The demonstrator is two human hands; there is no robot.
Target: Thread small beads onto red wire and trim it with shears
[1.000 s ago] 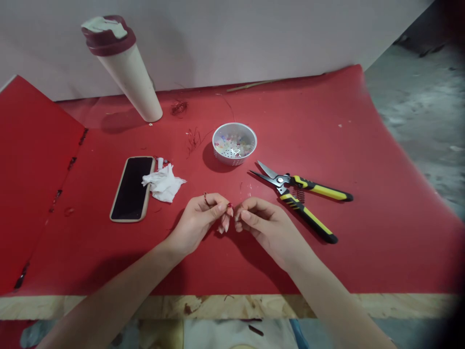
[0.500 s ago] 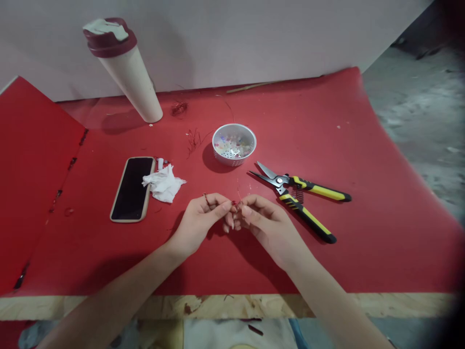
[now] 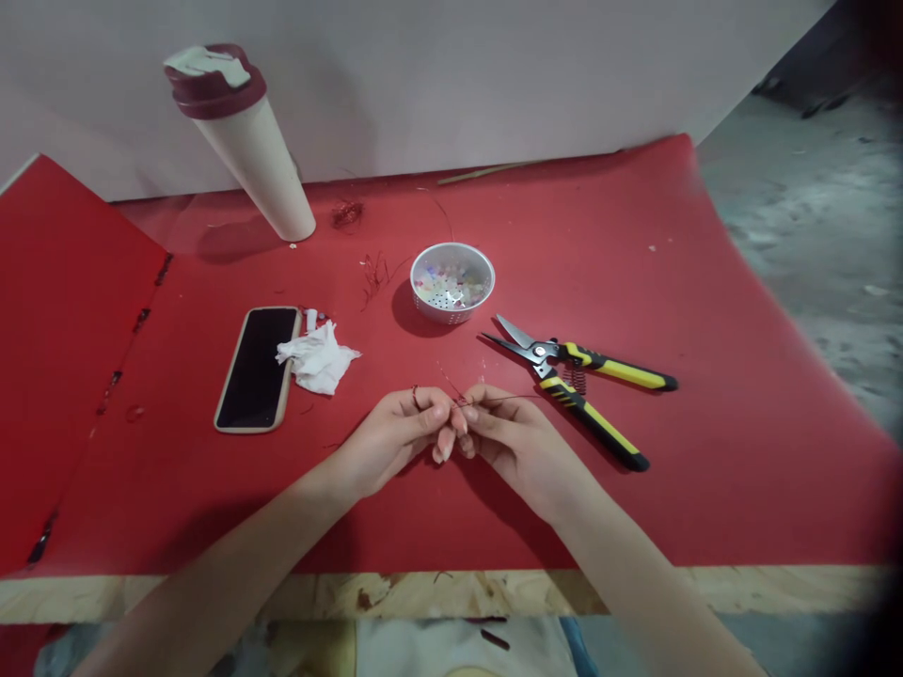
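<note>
Both my hands meet fingertip to fingertip above the red sheet. My left hand is closed in a pinch on a thin dark-red wire, and a red twisted band circles one of its fingers. Touching it, my right hand pinches the same wire between thumb and forefinger. One wire end sticks up from between the fingertips, and another stretches right across my right hand's fingers. The fingertips hide most of what is at the joined point. Just right of my right hand lie open shears with yellow-black handles.
A perforated bowl of small beads stands beyond my hands. Leftward lie a phone and a crumpled tissue. A tumbler stands farther back, near wire scraps. The wooden table edge runs along the front.
The red bead that showed at my fingertips is now hidden. A wire end has swung out to the right over my right hand, and my fingers have shifted slightly.
</note>
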